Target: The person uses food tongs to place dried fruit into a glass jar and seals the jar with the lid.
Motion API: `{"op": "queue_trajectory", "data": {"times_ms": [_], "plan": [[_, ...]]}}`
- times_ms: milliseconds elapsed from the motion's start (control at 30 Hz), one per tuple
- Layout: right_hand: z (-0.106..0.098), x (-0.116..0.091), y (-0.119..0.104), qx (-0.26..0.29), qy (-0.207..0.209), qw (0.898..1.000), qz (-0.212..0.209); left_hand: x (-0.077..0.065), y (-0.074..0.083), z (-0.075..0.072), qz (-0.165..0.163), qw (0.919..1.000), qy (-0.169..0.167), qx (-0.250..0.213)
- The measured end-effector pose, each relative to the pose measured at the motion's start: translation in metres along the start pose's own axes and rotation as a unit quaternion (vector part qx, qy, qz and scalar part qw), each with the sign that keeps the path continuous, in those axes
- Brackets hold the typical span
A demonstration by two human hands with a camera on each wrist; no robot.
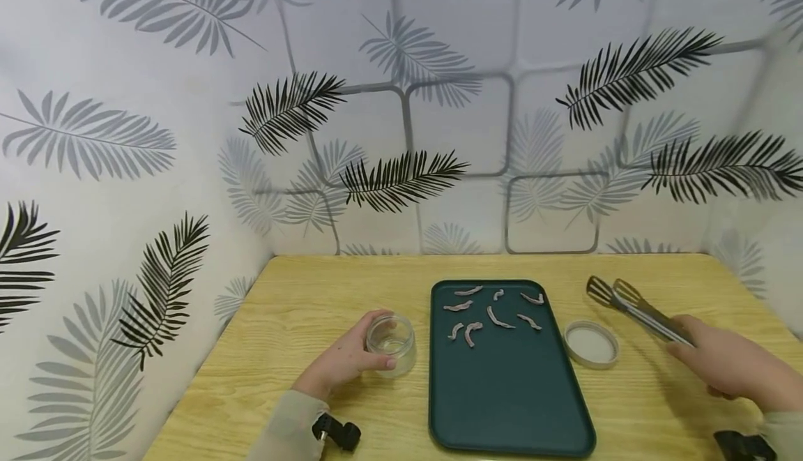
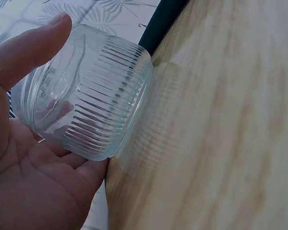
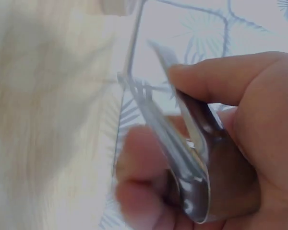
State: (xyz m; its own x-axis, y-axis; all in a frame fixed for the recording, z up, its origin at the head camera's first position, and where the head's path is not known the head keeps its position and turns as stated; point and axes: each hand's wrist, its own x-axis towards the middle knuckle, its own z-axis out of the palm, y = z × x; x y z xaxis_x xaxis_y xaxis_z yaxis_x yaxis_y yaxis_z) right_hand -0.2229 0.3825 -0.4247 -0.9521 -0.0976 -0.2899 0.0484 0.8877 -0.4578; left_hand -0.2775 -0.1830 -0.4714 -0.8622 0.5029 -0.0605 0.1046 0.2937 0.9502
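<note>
My left hand (image 1: 345,358) holds a clear glass jar (image 1: 392,346) that stands on the table left of the tray, thumb on one side and fingers round the other. In the left wrist view the ribbed wall of the jar (image 2: 108,91) shows, and nothing is seen inside. My right hand (image 1: 730,356) grips metal tongs (image 1: 646,316) in the air at the right, their slotted ends apart and pointing toward the back left. On the dark green tray (image 1: 508,398), several small brownish, curled strips (image 1: 498,318) lie scattered over the far half.
A round, pale lid (image 1: 591,344) lies on the table right beside the tray's right edge. The wooden table (image 1: 339,280) meets a leaf-patterned wall covering (image 1: 439,224) at the back.
</note>
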Motion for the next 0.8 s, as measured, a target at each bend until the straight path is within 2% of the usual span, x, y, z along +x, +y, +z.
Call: {"op": "queue_trajectory", "data": {"times_ms": [100, 200, 367, 600, 800], "plan": [[0.0, 0.004, -0.013, -0.042, 0.033, 0.997, -0.059, -0.002, -0.002, 0.0, -0.002, 1.0, 0.003, -0.007], [0.002, 0.008, -0.027, -0.073, 0.065, 0.989, -0.114, -0.003, -0.003, 0.0, -0.004, 0.9999, 0.0, -0.017], [0.012, 0.009, -0.056, -0.072, 0.105, 0.979, -0.161, -0.003, -0.002, 0.002, 0.0, 0.9996, -0.005, -0.028], [0.023, 0.016, -0.09, -0.081, 0.105, 0.972, -0.192, -0.002, -0.002, 0.002, 0.002, 0.9995, -0.004, -0.033], [0.033, 0.021, -0.106, -0.091, 0.105, 0.971, -0.193, -0.003, -0.001, 0.003, -0.003, 0.9995, 0.001, -0.033]]}}
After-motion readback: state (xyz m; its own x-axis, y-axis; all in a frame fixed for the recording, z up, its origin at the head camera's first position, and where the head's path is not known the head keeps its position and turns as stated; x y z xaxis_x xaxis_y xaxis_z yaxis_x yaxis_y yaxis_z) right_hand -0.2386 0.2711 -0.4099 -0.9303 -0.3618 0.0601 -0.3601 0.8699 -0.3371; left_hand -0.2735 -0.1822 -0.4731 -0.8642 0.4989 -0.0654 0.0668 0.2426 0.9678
